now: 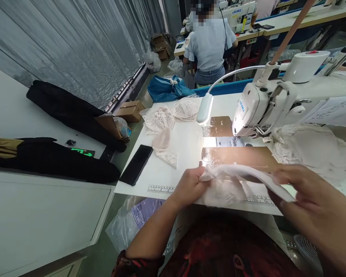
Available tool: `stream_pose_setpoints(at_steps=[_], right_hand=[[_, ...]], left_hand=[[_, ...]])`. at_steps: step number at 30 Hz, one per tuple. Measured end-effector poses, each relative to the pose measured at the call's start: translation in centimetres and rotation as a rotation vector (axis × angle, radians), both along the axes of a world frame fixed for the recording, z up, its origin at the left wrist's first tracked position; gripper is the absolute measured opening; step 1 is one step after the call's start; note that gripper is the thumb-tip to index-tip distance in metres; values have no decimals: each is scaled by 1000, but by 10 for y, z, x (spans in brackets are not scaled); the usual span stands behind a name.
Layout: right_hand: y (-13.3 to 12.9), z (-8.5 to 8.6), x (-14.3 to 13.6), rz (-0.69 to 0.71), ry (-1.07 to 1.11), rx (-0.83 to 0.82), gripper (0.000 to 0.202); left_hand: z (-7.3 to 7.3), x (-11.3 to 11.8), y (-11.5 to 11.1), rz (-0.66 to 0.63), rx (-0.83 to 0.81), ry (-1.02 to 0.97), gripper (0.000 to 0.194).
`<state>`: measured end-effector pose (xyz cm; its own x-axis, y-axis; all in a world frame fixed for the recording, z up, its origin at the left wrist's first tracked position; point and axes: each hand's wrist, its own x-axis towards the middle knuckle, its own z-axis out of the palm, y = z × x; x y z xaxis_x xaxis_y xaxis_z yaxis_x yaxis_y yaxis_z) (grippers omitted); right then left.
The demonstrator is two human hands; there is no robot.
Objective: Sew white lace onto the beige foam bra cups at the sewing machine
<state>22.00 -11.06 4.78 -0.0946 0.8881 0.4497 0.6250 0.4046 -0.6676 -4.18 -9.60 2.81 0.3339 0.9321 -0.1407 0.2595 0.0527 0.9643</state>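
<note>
A pale padded fabric piece (242, 171) with thin lace hanging under it is stretched between my two hands over the table's front edge. My left hand (190, 186) pinches its left end. The right end is gripped between the thumb and fingers of my right hand (311, 200), which is slightly blurred. Just beyond is the white sewing machine (256, 107), its needle area lit, with brown tape (236, 156) on the bed. Lace cups (161, 117) and a smaller lace piece (165, 148) lie to the left. More pale fabric (311, 148) is heaped under the machine arm.
A black phone (136, 164) lies at the table's left edge, near a printed ruler strip (161, 189). The lamp (205, 109) hangs low above the table. A blue bag (168, 89) sits behind it. Farther back, a person (209, 46) sits at another machine. A plastic bag (127, 221) is below.
</note>
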Motion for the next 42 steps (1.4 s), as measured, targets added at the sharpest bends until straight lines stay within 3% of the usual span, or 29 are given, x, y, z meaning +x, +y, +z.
stream_pose_setpoints(at_steps=[2,4,5,7,9,12,14,16,18,21,24,28,30,32,34,37,40,42], right_hand=[[8,-2,-4,152,101,-268,10],[13,-8,-12,333,333,-659,17],[14,-12,-16,407,469,-856,19],[10,-20,-24,510,689,-1152,22],[4,-26,-29,556,815,-1278,26],[-2,-31,-32,553,865,-1251,30],[-1,-33,-30,494,863,-1172,30],[1,-34,-28,373,865,-1043,32],[4,-34,-25,249,861,-902,43],[8,-38,-24,166,772,-765,55],[12,-45,-24,208,697,-772,37],[15,-51,-22,343,757,-831,48],[16,-48,-23,427,650,-850,37],[16,-44,-24,422,568,-843,27],[16,-42,-24,322,613,-816,25],[15,-44,-22,164,788,-787,27],[17,-46,-25,124,824,-718,25],[18,-46,-31,149,775,-670,24]], left_hand=[[8,-1,-9,-314,-277,-230,40],[15,1,-16,-536,-481,-409,71],[17,2,-18,-563,-516,-437,86],[16,5,-17,-463,-452,-355,100],[13,7,-13,-304,-306,-188,103],[5,9,-5,-231,-188,-157,91],[1,7,-2,-304,-277,-256,59],[-4,6,-2,-295,-396,-333,37],[-9,9,-5,-178,-454,-410,37],[-17,23,-11,40,-396,-495,40],[-23,39,-14,262,-229,-480,39],[-26,49,-14,456,-109,-438,41],[-26,49,-13,466,-90,-436,42],[-26,48,-12,432,-95,-433,43],[-26,46,-11,418,-170,-471,45],[-25,45,-11,439,-393,-719,54],[-20,47,-16,301,-561,-942,70],[-17,53,-19,213,-606,-962,66]])
